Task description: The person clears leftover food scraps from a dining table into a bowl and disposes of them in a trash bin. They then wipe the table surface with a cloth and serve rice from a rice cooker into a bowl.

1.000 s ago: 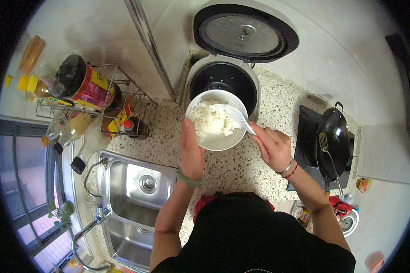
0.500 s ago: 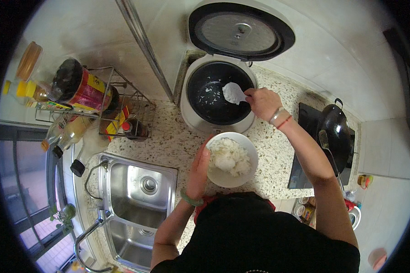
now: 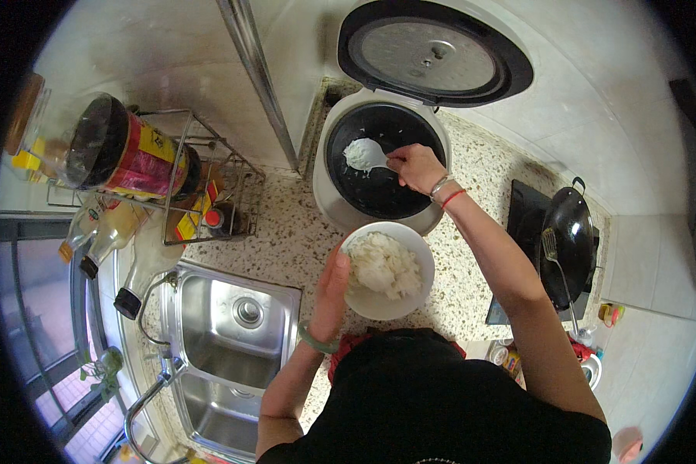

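My right hand (image 3: 417, 168) is closed round the handle of a white rice paddle (image 3: 365, 155). The paddle's blade carries some rice and is over the dark inner pot (image 3: 387, 197) of a rice cooker (image 3: 332, 203), where a few grains cling. The cooker's lid (image 3: 436, 58) stands raised behind it. In front of the cooker is a white bowl (image 3: 428, 267) with a mound of cooked rice (image 3: 384, 267) in it. My left hand (image 3: 333, 290) holds the bowl by its left side, thumb up near the rim; its other fingers are partly hidden.
A double steel sink (image 3: 232, 340) with a tap (image 3: 148, 394) is to the left. Behind it stands a wire rack (image 3: 179, 174) with jars and bottles. On the right, a black wok (image 3: 571, 240) with a slotted spatula (image 3: 551, 246) sits on the hob (image 3: 522, 209).
My right hand has moved the rice paddle leftward across the pot. The blade now reaches the pot's left part. My left hand stays at the bowl.
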Motion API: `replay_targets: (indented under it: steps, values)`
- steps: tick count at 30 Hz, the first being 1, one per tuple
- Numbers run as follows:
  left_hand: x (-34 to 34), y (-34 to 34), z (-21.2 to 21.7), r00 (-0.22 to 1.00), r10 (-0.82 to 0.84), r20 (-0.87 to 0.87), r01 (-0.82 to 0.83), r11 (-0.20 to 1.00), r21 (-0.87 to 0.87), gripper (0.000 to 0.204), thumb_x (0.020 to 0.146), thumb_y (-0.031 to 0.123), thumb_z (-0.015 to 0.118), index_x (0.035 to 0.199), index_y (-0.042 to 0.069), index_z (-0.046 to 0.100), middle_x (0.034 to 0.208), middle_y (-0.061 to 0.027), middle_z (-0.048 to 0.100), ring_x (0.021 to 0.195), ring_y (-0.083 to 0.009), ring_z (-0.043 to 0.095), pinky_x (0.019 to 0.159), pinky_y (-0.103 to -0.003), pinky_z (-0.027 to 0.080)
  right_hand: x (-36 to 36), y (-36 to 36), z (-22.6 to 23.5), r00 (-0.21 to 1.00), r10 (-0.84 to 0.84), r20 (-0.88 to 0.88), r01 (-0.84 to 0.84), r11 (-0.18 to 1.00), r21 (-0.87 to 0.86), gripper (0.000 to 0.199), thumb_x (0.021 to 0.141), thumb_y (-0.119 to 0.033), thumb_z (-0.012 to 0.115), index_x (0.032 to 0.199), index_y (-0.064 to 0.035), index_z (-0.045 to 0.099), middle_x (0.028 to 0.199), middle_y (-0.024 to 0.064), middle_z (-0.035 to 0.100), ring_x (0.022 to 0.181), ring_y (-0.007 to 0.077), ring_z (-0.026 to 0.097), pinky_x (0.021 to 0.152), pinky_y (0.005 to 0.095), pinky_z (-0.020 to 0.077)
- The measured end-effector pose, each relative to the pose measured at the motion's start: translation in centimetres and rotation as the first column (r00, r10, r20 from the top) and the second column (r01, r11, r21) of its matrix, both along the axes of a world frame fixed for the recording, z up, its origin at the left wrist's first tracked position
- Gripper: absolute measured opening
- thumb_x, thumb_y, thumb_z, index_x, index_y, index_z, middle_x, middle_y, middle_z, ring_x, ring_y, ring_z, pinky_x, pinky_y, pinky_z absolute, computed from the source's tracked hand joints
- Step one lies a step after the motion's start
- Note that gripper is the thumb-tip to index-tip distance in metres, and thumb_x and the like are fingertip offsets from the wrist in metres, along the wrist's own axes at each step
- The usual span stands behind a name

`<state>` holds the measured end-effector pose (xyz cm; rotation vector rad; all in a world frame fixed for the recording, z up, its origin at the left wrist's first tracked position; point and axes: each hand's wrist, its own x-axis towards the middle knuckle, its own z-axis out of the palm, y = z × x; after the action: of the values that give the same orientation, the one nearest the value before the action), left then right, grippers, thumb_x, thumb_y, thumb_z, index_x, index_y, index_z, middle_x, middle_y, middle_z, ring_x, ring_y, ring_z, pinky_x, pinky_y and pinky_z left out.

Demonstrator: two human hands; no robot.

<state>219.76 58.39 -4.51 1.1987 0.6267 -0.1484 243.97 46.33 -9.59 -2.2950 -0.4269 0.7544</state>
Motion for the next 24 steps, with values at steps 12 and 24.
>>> replay_targets:
  steps: [12, 24]
  values:
    - [0.9, 1.9, -1.9, 0.949, 0.285, 0.138, -0.282, 0.959, -0.041, 0.060, 0.100, 0.049, 0.035, 0.138, 0.003, 0.040, 0.132, -0.0110, 0.051, 0.120, -0.0201, 0.051, 0.099, -0.034, 0.042, -3.8, -4.8, 5.7, 0.977, -0.135, -0.163, 0.195, 0.877, 0.439, 0.033, 0.090, -0.027, 0.066, 0.113, -0.0046, 0.067, 0.059, -0.0009, 0.056, 0.050, 0.0041, 0.048, 0.046, 0.0223, 0.0377]
    - [3.9, -7.3, 1.0, 0.963, 0.107, 0.246, -0.090, 0.993, -0.082, 0.057, 0.102, 0.046, 0.034, 0.139, 0.003, 0.037, 0.130, -0.0146, 0.051, 0.116, -0.0193, 0.054, 0.090, -0.030, 0.049, -11.2, -16.8, 10.3, 0.464, 0.181, 0.867, -0.197, 0.975, -0.099, 0.036, 0.077, -0.012, 0.068, 0.113, -0.0142, 0.068, 0.075, 0.0021, 0.059, 0.068, 0.0174, 0.058, 0.057, 0.0315, 0.0407]
